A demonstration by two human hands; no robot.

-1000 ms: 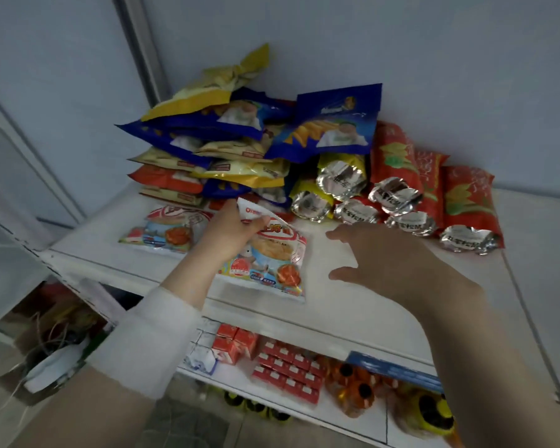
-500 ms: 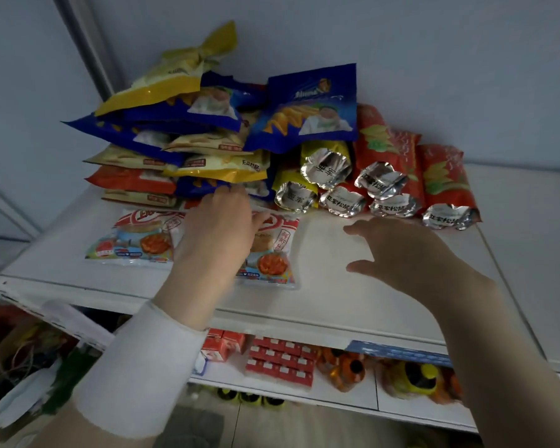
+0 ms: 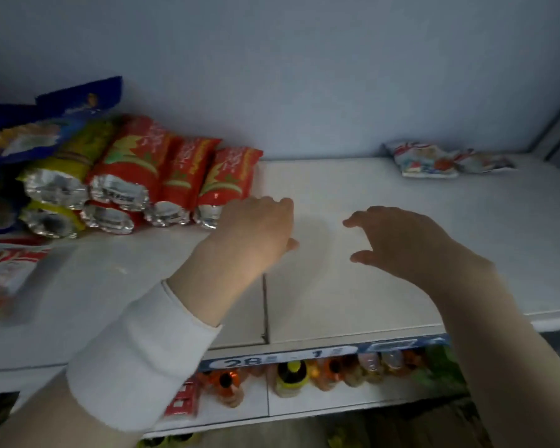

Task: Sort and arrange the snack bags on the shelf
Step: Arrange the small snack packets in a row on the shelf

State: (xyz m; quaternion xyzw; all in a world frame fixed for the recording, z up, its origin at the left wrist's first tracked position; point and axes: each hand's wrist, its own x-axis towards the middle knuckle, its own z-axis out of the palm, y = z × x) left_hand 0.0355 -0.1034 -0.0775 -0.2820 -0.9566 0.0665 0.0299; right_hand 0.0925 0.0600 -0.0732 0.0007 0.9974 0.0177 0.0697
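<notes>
Several red snack bags [image 3: 227,179] with foil ends lie side by side at the back left of the white shelf [image 3: 369,286]. Left of them are yellow bags [image 3: 68,156] and a blue bag [image 3: 46,124]. A white and red bag [image 3: 4,276] lies flat at the left edge. Two more white bags [image 3: 434,158] sit at the back right. My left hand [image 3: 259,227] is just right of the rightmost red bag's foil end, fingers bent down, holding nothing. My right hand [image 3: 395,240] hovers over bare shelf with fingers spread.
A seam [image 3: 265,305] splits the shelf boards below my left wrist. A blue price strip [image 3: 272,358] runs along the front edge. The lower shelf holds small bottles [image 3: 291,376] and red boxes [image 3: 183,399]. A grey wall stands close behind.
My left hand has let go of the white and red bag and moved right, beside the red bags. The view has swung right. My right hand stays open.
</notes>
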